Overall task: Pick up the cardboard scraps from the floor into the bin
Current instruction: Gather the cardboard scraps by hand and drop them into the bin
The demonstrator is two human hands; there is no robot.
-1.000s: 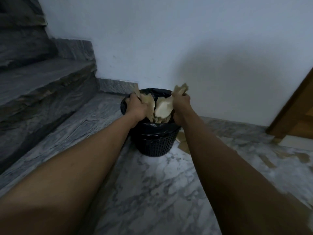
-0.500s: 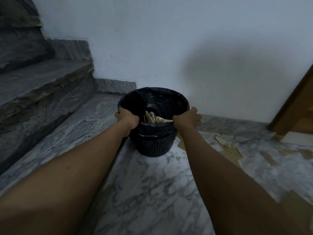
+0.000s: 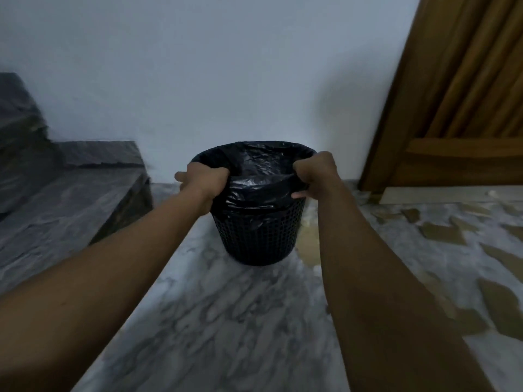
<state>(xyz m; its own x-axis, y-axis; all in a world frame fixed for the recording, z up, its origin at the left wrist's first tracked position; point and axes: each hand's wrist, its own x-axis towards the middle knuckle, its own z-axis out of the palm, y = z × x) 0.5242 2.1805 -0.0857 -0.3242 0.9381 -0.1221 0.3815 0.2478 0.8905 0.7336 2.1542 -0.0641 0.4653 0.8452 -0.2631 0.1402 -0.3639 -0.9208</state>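
A black mesh bin (image 3: 259, 236) with a black plastic liner stands on the marble floor in front of the white wall. My left hand (image 3: 205, 181) grips its rim on the left side and my right hand (image 3: 314, 172) grips the rim on the right. The inside of the bin is hidden from this angle. Several brown cardboard scraps (image 3: 441, 233) lie on the floor to the right of the bin, one pale piece (image 3: 310, 244) right beside its base.
Grey marble stair steps (image 3: 70, 193) rise on the left. A wooden door (image 3: 458, 108) stands at the right, its frame reaching the floor. More scraps (image 3: 501, 306) are scattered along the right floor edge.
Both hands dropped a bundle of cardboard into the bin, then closed on its rim. The view has swung right, and the bin now sits nearer the door.
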